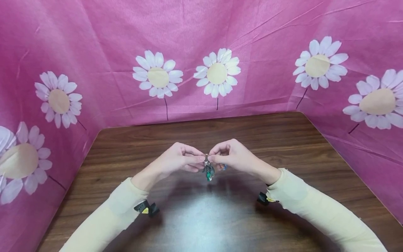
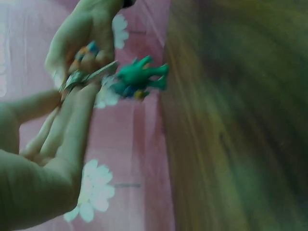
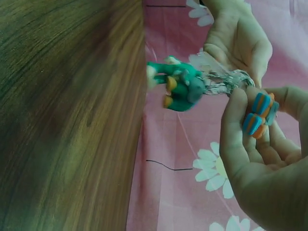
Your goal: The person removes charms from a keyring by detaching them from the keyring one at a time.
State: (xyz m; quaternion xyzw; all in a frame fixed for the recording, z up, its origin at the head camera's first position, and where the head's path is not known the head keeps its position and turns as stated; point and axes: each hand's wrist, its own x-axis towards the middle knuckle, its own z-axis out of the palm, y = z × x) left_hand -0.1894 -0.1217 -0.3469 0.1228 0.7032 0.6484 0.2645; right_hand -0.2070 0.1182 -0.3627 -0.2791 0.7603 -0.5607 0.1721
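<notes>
Your left hand (image 1: pixel 177 158) and right hand (image 1: pixel 236 156) each pinch, thumb against fingers, the top of one silvery metal keyring bunch (image 3: pixel 227 82), held in mid-air between them, its tangled links too blurred to tell apart. From it hangs a bright green toy figurine (image 3: pixel 179 85) with stubby limbs and small yellow-orange patches, while an orange toy charm with light-blue stripes (image 3: pixel 262 114) shows just beside your right fingers, its attachment hidden. Beneath lies a brown wood-grained tabletop (image 1: pixel 141 140), and behind it rises pink fabric (image 1: pixel 261 31) printed with white, yellow-centred daisies (image 1: pixel 217 73).
</notes>
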